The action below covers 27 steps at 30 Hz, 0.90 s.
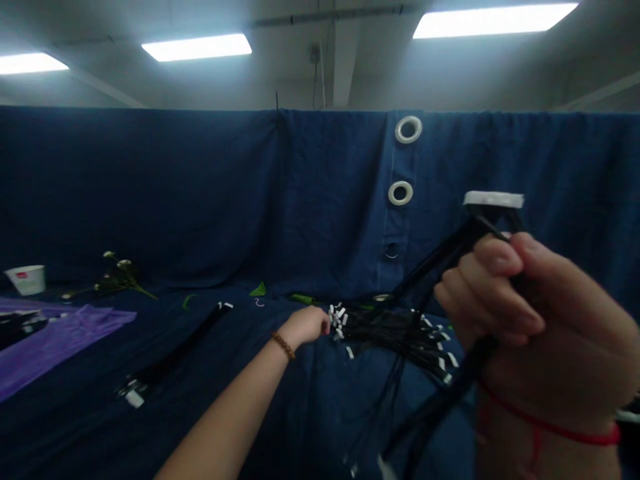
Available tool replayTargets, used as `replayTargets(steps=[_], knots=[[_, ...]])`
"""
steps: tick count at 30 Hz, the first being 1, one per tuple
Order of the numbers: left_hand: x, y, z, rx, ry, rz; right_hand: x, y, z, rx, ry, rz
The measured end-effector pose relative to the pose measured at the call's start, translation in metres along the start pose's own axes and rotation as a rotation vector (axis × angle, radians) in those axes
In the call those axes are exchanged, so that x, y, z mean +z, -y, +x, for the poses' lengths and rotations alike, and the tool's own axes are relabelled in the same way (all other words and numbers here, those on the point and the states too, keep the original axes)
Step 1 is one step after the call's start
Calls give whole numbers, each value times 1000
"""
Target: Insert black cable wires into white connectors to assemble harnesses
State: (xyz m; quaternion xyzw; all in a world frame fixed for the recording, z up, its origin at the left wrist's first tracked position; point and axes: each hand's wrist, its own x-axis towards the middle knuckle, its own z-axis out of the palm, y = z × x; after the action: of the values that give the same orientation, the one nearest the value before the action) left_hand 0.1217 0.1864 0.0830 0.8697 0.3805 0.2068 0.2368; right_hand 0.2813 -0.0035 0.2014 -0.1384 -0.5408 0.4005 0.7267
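Note:
My right hand (525,307) is raised close to the camera, its fingers wrapped round a bundle of thin black cables. Above the fist, a long white connector (493,199) caps the bundle, and the cables' lower ends trail down, blurred. Farther off, my left hand (311,324) reaches to the left end of a pile of black cables (385,333). Its fingers are curled beside the small white connectors (339,319); whatever they hold is hidden.
Left of my arm lies a separate black cable bundle (185,350) with white ends. A purple bag (85,337), a white cup (27,280), white flowers (123,265) and a green leaf (259,290) lie toward the back. A blue curtain (200,193) hangs behind.

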Motion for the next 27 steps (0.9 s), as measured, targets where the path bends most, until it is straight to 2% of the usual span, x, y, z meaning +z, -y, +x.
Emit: replayTargets(steps=[3, 7, 8, 9, 11, 14, 17, 21, 25, 27], knots=[[-14, -16, -7, 33, -25, -23, -6, 0, 2, 50, 57, -23], [-36, -73, -36, 205, -59, -182, -14, -13, 9, 318, 317, -201], [-40, -87, -44, 269, -61, -249, -16, -17, 10, 387, 389, -235], [-42, -99, -53, 387, -67, -418, -16, -20, 12, 441, 451, -248], [-45, -114, -66, 477, -50, -615, -16, -25, 13, 499, 509, -235], [-47, -118, -75, 443, -17, -709, -14, -27, 13, 525, 505, -244], [-48, -113, -74, 415, 25, -755, -13, -26, 13, 535, 499, -301], [-50, -111, -74, 403, 117, -841, -11, -28, 13, 546, 481, -269], [-52, -115, -75, 253, 135, -735, -9, -34, 15, 486, 435, -219], [-52, -118, -74, 229, 131, -714, -8, -36, 16, 451, 411, -208]])
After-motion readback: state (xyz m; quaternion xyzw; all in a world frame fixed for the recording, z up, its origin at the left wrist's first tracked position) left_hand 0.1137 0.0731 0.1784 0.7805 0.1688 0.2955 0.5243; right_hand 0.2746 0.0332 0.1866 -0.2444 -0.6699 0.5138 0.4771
